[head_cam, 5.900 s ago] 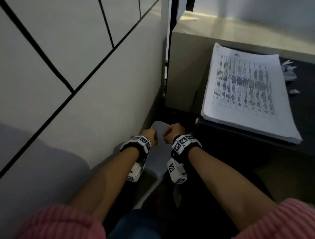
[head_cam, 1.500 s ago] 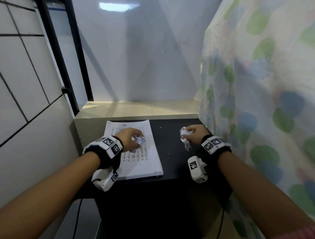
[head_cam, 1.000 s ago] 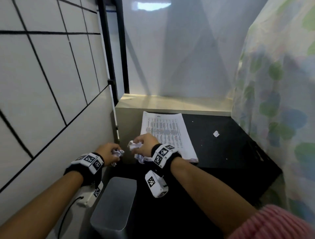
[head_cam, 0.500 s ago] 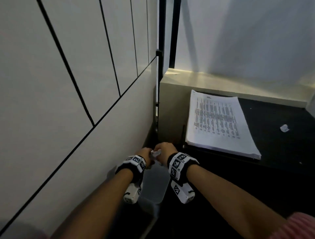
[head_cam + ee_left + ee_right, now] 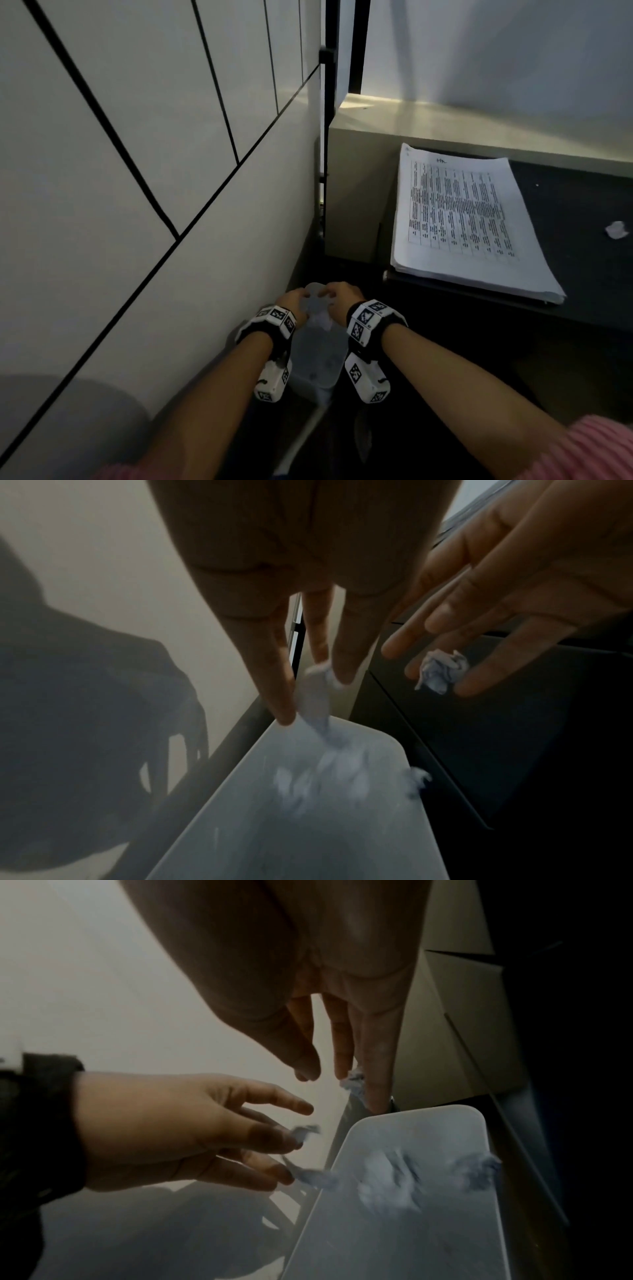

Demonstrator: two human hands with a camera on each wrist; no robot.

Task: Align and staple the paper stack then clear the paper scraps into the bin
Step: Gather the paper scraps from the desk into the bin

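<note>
**Both hands spread over the bin, scraps falling**

I have both hands low beside the dark surface (image 5: 579,219), directly over the pale grey bin (image 5: 320,356) that stands on the floor against the tiled wall (image 5: 137,171). My left hand (image 5: 296,303) is wide, fingers (image 5: 284,685) straight and pointing down; in the left wrist view a blurred white scrap (image 5: 316,696) sits just at the fingertips, and I cannot tell whether it still touches them or is already loose. My right hand (image 5: 342,298) is wide too, fingers spread. From the left wrist view a crumpled paper ball (image 5: 441,673) shows between the right hand's spread fingers, not gripped as far as I can see; in the right wrist view a bit of paper lies against one fingertip.

More paper scraps (image 5: 387,1175) are smeared by motion at and just inside the bin's mouth, and one piece (image 5: 479,1171) hangs at the bin's right rim; whether it is inside or outside I cannot tell.

Up on the surface, the paper stack (image 5: 462,219) lies flat near the left edge, printed table facing up, edges looking roughly even. A staple is too small to make out. One small crumpled scrap (image 5: 616,229) remains on the surface, well apart from the stack, to its right. Pink sleeves (image 5: 582,448) show at both my forearms.
</note>
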